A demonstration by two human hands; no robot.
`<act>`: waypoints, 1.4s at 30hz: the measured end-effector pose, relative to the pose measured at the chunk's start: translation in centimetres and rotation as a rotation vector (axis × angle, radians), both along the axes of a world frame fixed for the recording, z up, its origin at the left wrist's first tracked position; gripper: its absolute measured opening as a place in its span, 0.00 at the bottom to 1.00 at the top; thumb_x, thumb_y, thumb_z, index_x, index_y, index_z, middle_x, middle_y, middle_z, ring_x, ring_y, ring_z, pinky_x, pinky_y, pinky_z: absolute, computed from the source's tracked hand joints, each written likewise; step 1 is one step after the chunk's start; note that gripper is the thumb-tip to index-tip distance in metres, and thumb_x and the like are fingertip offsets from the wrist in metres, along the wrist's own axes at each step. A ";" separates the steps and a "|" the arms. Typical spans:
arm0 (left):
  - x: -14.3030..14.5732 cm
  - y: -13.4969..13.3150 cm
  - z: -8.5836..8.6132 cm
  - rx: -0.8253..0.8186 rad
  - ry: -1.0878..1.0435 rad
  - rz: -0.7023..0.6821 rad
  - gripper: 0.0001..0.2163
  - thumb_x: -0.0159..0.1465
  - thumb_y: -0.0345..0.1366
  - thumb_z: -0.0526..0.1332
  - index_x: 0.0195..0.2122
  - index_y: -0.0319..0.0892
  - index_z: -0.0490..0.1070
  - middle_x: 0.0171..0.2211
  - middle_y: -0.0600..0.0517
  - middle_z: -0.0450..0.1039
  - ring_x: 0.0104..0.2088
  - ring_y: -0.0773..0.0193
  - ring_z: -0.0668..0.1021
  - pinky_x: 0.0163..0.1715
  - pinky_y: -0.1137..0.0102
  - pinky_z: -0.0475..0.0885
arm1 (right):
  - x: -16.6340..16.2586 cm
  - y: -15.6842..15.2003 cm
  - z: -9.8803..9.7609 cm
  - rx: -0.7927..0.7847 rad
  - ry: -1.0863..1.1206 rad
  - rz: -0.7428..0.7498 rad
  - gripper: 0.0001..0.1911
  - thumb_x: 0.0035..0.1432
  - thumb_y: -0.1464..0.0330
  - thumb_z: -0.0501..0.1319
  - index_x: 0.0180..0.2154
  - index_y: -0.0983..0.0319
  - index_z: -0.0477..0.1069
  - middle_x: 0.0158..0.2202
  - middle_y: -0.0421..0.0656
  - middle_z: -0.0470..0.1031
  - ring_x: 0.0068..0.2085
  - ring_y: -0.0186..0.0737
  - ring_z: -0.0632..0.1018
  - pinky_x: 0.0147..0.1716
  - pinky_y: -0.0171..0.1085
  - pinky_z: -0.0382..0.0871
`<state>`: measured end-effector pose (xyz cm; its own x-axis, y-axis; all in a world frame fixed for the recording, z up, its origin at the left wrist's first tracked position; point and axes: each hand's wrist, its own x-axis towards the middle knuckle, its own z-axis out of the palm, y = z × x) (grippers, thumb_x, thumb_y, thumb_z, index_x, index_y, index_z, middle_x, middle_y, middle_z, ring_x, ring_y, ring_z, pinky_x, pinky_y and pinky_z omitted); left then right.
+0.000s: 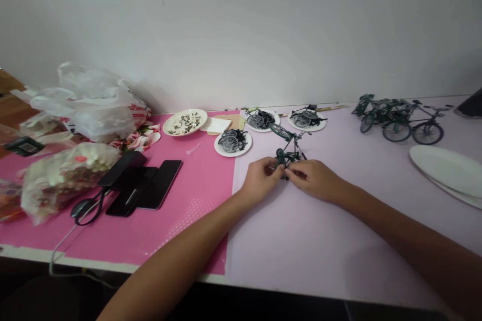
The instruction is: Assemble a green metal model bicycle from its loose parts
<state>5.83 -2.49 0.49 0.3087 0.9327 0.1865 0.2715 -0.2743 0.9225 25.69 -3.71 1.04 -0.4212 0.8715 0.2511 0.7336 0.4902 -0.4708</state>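
Observation:
A dark green miniature bicycle (289, 146) stands tilted up on the pale lilac tabletop, one wheel raised toward the back. My left hand (264, 174) grips its lower left part between thumb and fingers. From the other side my right hand (309, 175) pinches at the low part of the frame, fingertips close to the left thumb. Whether a small part sits between the right fingertips is hidden. Just behind are white plates holding small bicycle parts: one plate (246, 148) at left, a second plate (276, 125) in the middle, and a third plate (320, 125) at right.
Several miniature bicycles (397, 130) stand at the back right, with white oval plates (452, 165) in front. A cream bowl (176, 129) of small bits sits on the pink sheet (196, 180). Phones (160, 185), a cable (64, 238) and plastic bags (98, 110) crowd the left. A wall rises behind.

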 end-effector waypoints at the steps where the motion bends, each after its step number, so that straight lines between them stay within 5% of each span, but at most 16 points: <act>1: 0.0 0.0 -0.1 0.003 0.005 0.001 0.10 0.66 0.39 0.62 0.32 0.39 0.75 0.27 0.51 0.76 0.28 0.66 0.77 0.29 0.73 0.70 | 0.0 0.0 0.0 -0.003 -0.001 0.000 0.19 0.68 0.61 0.55 0.24 0.58 0.60 0.22 0.39 0.69 0.25 0.37 0.68 0.27 0.37 0.56; 42: -0.1 0.0 -0.1 0.005 0.035 -0.017 0.09 0.67 0.39 0.61 0.37 0.39 0.76 0.30 0.50 0.78 0.30 0.65 0.77 0.31 0.73 0.70 | 0.1 0.1 -0.2 0.017 -0.016 0.008 0.19 0.68 0.61 0.55 0.24 0.58 0.60 0.23 0.40 0.70 0.25 0.38 0.69 0.29 0.38 0.56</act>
<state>5.75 -2.45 0.39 0.3310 0.9263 0.1800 0.2991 -0.2839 0.9110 25.81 -3.56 0.80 -0.4320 0.8638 0.2593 0.7369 0.5038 -0.4507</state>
